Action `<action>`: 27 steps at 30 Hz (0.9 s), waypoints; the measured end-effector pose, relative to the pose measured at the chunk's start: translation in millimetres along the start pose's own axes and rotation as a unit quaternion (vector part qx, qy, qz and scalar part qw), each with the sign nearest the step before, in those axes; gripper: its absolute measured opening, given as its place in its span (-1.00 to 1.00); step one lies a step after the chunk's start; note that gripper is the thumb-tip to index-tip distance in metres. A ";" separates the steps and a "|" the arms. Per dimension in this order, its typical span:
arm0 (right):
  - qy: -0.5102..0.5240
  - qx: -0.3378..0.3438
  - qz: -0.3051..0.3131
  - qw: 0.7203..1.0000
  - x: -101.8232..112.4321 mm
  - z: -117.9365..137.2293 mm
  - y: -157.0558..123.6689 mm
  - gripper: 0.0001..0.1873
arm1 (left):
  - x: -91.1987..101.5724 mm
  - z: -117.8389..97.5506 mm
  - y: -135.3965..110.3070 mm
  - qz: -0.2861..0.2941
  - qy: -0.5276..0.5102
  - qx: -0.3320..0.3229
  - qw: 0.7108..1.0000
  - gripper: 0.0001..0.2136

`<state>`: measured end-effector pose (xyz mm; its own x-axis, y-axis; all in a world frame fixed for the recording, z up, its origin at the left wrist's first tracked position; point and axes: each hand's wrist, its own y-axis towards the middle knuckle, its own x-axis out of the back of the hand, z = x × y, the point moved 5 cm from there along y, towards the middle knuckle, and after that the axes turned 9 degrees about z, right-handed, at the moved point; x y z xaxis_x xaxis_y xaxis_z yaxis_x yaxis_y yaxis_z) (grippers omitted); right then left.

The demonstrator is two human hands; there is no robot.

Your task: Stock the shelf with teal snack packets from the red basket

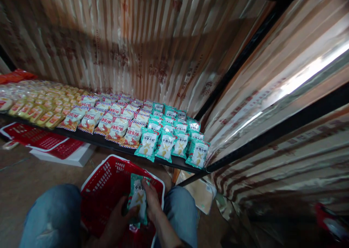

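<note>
Both my hands hold one teal snack packet (138, 199) over a red plastic basket (107, 184) between my knees. My left hand (120, 219) grips its lower left side with fingers curled. My right hand (152, 200) is closed on its right edge. Just beyond the basket, a low black shelf (180, 162) carries rows of matching teal packets (170, 135) at its right end, beside red-and-white packets (114, 119) and yellow packets (40, 106) further left.
Corrugated, foil-like sheeting (141, 44) backs the shelf and covers the right side. More red baskets (40, 139) lie on a white board on the floor at left. My knees in blue jeans (54, 215) flank the basket. A pale packet (201, 191) lies under the shelf's right end.
</note>
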<state>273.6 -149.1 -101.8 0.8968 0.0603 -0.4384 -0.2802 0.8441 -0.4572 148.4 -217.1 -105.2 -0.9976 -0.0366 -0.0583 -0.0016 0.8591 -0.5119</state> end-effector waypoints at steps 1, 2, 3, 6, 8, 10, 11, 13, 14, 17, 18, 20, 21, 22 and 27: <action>0.008 -0.005 -0.017 1.000 0.5 0.5 -1.7 -0.44 | -2.4 -3.5 -3.0 0.007 0.012 -0.011 1.000 -0.45; 0.020 -0.014 -0.039 0.999 2.0 0.0 -2.9 -0.45 | -4.5 -6.4 -5.5 0.011 0.019 -0.024 0.999 -0.46; 0.023 -0.019 -0.049 0.998 2.6 -0.5 -3.4 -0.46 | -5.9 -7.6 -7.4 0.010 0.023 -0.030 0.999 -0.47; 0.025 -0.028 -0.062 0.997 3.8 -2.2 -2.7 -0.47 | -6.8 -6.6 -10.9 -0.009 0.031 -0.031 0.999 -0.47; 0.027 -0.032 -0.066 0.997 3.8 -2.1 -2.5 -0.48 | -6.6 -6.5 -12.7 -0.014 0.027 -0.036 0.999 -0.48; 0.028 -0.040 -0.063 0.997 2.6 -0.3 -3.3 -0.48 | -6.2 -8.1 -14.6 -0.010 0.017 -0.043 0.999 -0.49; 0.029 -0.046 -0.059 0.997 1.8 1.0 -4.0 -0.48 | -5.8 -9.4 -15.4 -0.006 0.010 -0.047 0.999 -0.49; 0.030 -0.058 -0.044 0.997 -0.1 3.6 -5.6 -0.46 | -4.7 -11.9 -16.1 0.001 0.001 -0.054 0.999 -0.51; 0.030 -0.063 -0.036 0.997 -0.9 4.5 -6.4 -0.45 | -3.9 -12.6 -15.7 0.005 -0.002 -0.057 0.998 -0.51; 0.031 -0.077 -0.014 0.996 -3.0 4.4 -8.2 -0.40 | -0.5 -12.1 -11.3 0.000 -0.013 -0.064 0.998 -0.49; 0.030 -0.080 -0.008 0.996 -3.6 3.6 -8.5 -0.38 | 0.7 -11.4 -9.0 -0.006 -0.018 -0.068 0.998 -0.47; 0.025 -0.081 0.003 0.996 -4.5 1.6 -8.9 -0.36 | 2.9 -9.5 -3.6 -0.022 -0.019 -0.070 0.997 -0.43; 0.021 -0.078 0.006 0.997 -4.7 0.9 -8.9 -0.36 | 3.8 -8.7 -0.9 -0.030 -0.012 -0.070 0.997 -0.41; 0.017 -0.073 0.006 0.997 -4.6 0.4 -8.9 -0.36 | 4.6 -8.4 1.8 -0.038 0.000 -0.075 0.996 -0.40; -0.014 -0.039 0.004 0.999 -3.2 -0.8 -8.7 -0.39 | 9.5 -11.4 10.7 -0.067 0.070 -0.147 0.984 -0.56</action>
<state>272.9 -157.1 -97.0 0.9034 0.0835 -0.4205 -0.3127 0.7994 -0.5131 138.1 -202.4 -101.5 -0.9870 -0.1061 0.1210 -0.1325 0.9626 -0.2364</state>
